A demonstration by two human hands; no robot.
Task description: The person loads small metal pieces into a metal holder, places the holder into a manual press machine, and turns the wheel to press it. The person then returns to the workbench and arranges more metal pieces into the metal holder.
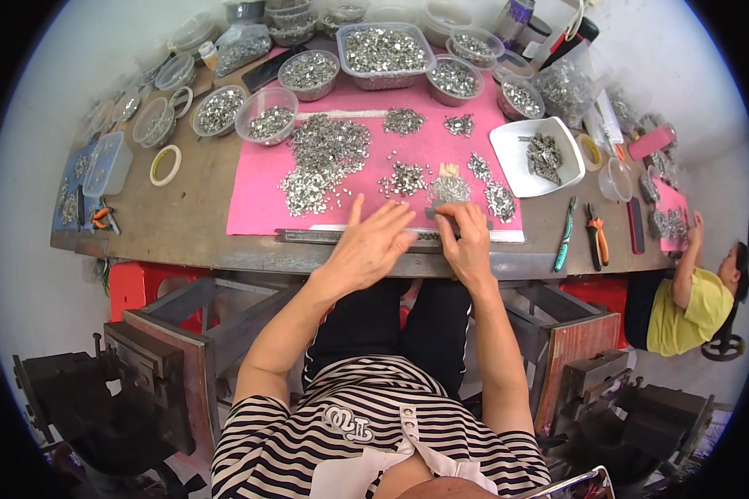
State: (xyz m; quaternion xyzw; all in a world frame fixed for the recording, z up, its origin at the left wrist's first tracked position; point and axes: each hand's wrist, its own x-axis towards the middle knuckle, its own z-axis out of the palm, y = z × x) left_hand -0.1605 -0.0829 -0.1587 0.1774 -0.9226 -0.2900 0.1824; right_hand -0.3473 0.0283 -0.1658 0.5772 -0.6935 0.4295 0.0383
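Note:
My left hand (370,241) lies over a long dark metal bar (308,236) at the table's front edge, fingers stretched and a little apart. Close beside it, my right hand (468,243) is closed, with thumb and forefinger together at the bar's right part; whatever they pinch is too small to make out. Just beyond the right fingertips lies a pile of thin silvery pins (450,190). Small metal pieces form a loose heap (406,178) beyond the left fingers, and a larger spread of shiny pieces (329,145) covers the pink mat (254,195) farther left.
Plastic tubs of metal parts, such as a large rectangular one (385,79), line the back. A white tray (508,150), teal-handled tool (566,234) and orange-handled pliers (597,237) are at right. Vises (125,382) flank my legs. A person in yellow (691,308) works far right.

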